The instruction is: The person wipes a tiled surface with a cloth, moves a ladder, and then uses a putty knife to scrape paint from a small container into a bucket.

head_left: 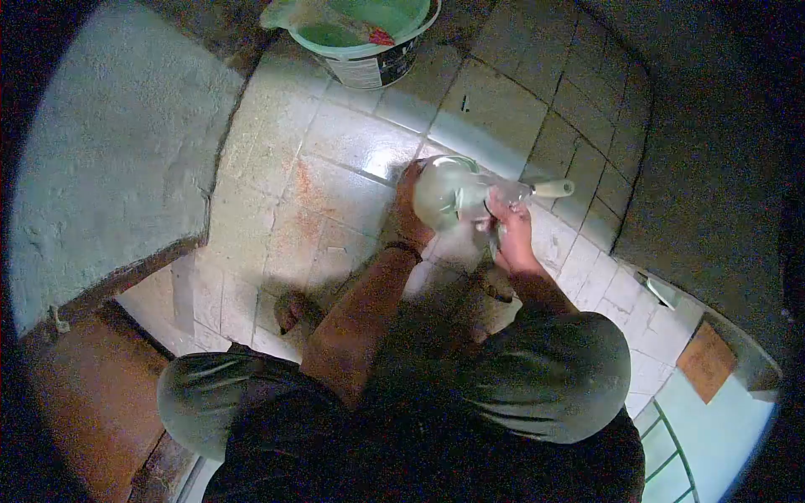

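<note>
In the head view a round, pale whitish-green vessel (438, 199), perhaps a bowl, is held low over the tiled floor. My left hand (411, 208) is closed around its left side, with a dark band at the wrist. At the other side my right hand (513, 220) has its fingers bent round a tool with a cream handle (553, 189), which sticks out to the right. The tool's working end is blurred against the vessel, so its kind cannot be made out.
A bucket (365, 69) with a dark and white label stands ahead; a pale green cloth-like thing and something red-tipped lie at its rim. Pale walls (126, 159) rise at the left. A brown tile-like piece (706, 362) lies at the lower right. My bent knees frame the floor.
</note>
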{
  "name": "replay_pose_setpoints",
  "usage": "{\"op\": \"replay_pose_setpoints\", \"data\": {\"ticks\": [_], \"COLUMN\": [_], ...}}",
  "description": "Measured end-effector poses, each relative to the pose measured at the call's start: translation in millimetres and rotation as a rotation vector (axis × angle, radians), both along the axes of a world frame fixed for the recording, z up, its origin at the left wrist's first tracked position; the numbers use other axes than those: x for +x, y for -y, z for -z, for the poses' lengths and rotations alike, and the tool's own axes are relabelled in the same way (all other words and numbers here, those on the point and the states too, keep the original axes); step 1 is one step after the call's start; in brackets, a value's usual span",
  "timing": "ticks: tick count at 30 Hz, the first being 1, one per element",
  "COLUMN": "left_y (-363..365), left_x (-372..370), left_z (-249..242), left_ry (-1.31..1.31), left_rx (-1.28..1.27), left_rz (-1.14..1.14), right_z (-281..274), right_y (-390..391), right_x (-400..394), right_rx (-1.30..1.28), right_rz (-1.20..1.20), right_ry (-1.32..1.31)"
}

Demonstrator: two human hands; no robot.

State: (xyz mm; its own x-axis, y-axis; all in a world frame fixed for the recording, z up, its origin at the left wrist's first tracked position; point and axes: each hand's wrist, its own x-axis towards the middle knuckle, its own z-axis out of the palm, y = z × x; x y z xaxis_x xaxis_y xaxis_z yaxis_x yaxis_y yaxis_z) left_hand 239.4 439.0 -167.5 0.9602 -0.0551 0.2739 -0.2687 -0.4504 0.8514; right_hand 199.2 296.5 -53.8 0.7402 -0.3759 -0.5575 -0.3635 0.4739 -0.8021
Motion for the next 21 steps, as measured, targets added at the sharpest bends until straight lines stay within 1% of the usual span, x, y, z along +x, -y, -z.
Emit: {"op": "replay_pose_setpoints", "data": {"ticks": [4,6,7,9,10,13,15,18,19,21], "left_y": [-9.4,4.7,2.6,-3.3,-5.8,1.4,0.7,1.8,-3.8,-5.2], "left_x": [1.3,1.1,1.3,2.1,0.2,4.7,5.9,5.0,4.4,3.5], "left_z": [-7.5,-8.3,-7.3,-5.4,-6.5,-8.8,-9.1,-11.2,-10.9,-14.4], "left_ry": [0.006,0.003,-0.002,-0.015,-0.018,-0.022,-0.028,-0.036,-0.036,-0.04], "left_rx": [-0.021,-0.033,-0.039,-0.049,-0.053,-0.071,-0.082,-0.093,-0.097,-0.1], "left_rz": [0.024,0.035,0.041,0.056,0.066,0.09,0.102,0.115,0.119,0.133], "right_z": [-5.5,1.1,3.6,7.0,5.5,0.0,3.9,5.3,4.4,-1.3], "right_y": [-6.4,-0.9,-1.8,-3.1,-3.2,-1.0,6.4,11.3,8.6,2.6], "right_x": [13.2,8.7,8.8,8.9,6.9,-2.6,-13.7,-18.1,-13.9,7.0], "right_rx": [-0.036,0.013,0.013,-0.065,-0.065,-0.056,0.018,-0.034,-0.033,-0.071], "right_rz": [0.013,-0.069,-0.069,-0.043,-0.04,-0.051,-0.143,-0.17,-0.172,-0.082], "right_ry": [0.074,0.051,0.048,0.089,0.088,0.03,0.035,-0.015,-0.013,0.005]}}
